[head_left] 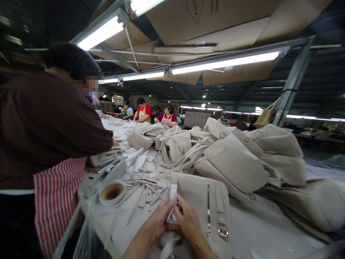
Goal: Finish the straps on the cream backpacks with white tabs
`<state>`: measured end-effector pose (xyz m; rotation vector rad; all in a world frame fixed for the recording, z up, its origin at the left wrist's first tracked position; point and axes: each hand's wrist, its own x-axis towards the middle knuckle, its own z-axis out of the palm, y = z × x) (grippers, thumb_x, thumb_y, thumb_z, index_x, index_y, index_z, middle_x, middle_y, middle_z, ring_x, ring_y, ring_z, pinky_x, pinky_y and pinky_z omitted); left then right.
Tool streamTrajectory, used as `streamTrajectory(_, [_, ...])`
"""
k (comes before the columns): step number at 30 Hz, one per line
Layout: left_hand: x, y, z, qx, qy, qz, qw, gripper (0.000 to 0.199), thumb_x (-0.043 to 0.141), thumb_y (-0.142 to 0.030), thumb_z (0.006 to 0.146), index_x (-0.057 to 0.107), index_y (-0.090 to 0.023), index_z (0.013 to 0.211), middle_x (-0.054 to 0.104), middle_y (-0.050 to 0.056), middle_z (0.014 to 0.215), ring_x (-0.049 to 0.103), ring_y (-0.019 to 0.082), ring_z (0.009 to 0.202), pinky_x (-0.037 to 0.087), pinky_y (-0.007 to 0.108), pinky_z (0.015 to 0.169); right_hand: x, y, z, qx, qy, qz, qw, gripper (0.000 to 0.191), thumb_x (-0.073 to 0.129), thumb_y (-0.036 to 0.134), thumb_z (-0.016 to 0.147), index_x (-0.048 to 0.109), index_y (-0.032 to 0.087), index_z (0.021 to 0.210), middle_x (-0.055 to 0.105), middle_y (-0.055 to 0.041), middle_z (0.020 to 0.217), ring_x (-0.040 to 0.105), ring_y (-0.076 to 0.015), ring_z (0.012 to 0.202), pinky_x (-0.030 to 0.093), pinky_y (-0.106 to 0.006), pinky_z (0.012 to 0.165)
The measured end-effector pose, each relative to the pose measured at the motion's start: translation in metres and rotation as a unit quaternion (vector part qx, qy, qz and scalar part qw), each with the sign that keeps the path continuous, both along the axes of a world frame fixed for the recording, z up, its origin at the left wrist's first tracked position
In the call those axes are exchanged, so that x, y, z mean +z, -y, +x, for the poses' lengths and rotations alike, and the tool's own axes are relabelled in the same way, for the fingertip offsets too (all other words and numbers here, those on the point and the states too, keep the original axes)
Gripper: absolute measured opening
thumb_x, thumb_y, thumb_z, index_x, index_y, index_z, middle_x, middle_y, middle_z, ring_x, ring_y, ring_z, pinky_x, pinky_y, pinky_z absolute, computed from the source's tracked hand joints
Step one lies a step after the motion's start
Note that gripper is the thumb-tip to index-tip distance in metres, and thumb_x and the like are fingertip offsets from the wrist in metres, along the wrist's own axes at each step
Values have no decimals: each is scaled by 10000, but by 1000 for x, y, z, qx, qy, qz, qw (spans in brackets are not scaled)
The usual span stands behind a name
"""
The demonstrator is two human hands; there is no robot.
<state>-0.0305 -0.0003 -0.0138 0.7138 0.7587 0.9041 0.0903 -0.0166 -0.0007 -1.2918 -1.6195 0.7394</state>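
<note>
Strip [173,192], white and narrow, is what we pinch between the thumbs and fingers of our left hand [161,217] and right hand [188,217], both curled nearly closed. We hold it at the left side of a beige bag [192,190] with a zip [208,205]; loose straps [133,204] and a bowl [113,203] of brown contents sit farther left.

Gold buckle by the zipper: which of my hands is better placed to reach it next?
Probably your right hand: it is nearer the gold buckle, while your left hand is farther away. Both hands hold the white strip, though.
</note>
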Motion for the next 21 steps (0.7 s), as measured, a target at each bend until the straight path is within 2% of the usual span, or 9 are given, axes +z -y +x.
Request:
streamTrajectory(1, [0,0,0,-1,7,-4,1000,388,713,-451,748,625,-131,950,684,44,751,642,173,585,554,302,507,0,2,1,-7,25,11,1000,417,516,291,779,650,216,1167,714,-55,912,618,-219,835,462,-275,737])
streamTrajectory(3, [0,0,-2,-18,15,-6,1000,394,714,-449,750,632,-131,968,696,57,789,656,183,617,561,310,522,3,5,6,27,45,17,998,503,508,248,763,600,216,1256,711,-41,947,606,-206,832,451,-273,759])
streamTrajectory(7, [5,1,-8,-70,12,4,997,403,694,-464,771,651,-117,971,695,72,794,652,175,608,567,316,536,15,9,23,178,-2,-37,983,704,508,199,694,455,193,1396,656,30,814,435,-122,585,357,-226,552])
streamTrajectory(10, [7,0,-11,-99,25,14,995,399,691,-461,778,651,-116,974,693,82,817,649,169,612,570,310,543,19,9,27,222,-57,-72,971,742,536,208,664,437,179,1399,627,43,796,371,-102,550,308,-213,507])
streamTrajectory(13, [6,0,-8,-91,24,27,995,419,711,-463,758,634,-130,1001,676,68,833,644,160,628,566,295,539,14,8,18,168,-64,-49,983,660,545,202,656,517,178,1315,639,34,797,451,-126,599,365,-225,552])
streamTrajectory(15, [5,1,-3,-60,-5,38,997,439,714,-489,740,620,-136,984,651,45,797,621,142,597,551,275,505,9,8,8,102,-40,-20,994,577,542,189,664,569,180,1241,655,20,801,506,-152,661,396,-239,604])
streamTrajectory(18, [3,3,5,-12,-57,58,997,459,679,-538,729,593,-152,963,612,6,731,565,110,512,492,226,422,5,10,-4,-6,9,0,1000,458,539,185,684,612,186,1136,633,20,709,505,-153,615,391,-250,599])
streamTrajectory(19, [3,4,7,2,-75,64,995,466,659,-557,731,583,-158,961,602,-6,705,533,97,471,454,205,387,5,11,-5,-13,8,-4,1000,432,539,188,685,614,192,1110,620,27,680,498,-146,583,386,-249,580])
streamTrajectory(21, [2,5,10,41,-116,83,989,473,619,-590,740,566,-164,938,566,-35,621,439,68,384,344,166,322,8,11,-4,52,-49,-42,997,407,543,199,671,605,206,1074,605,37,654,507,-136,534,385,-244,539])
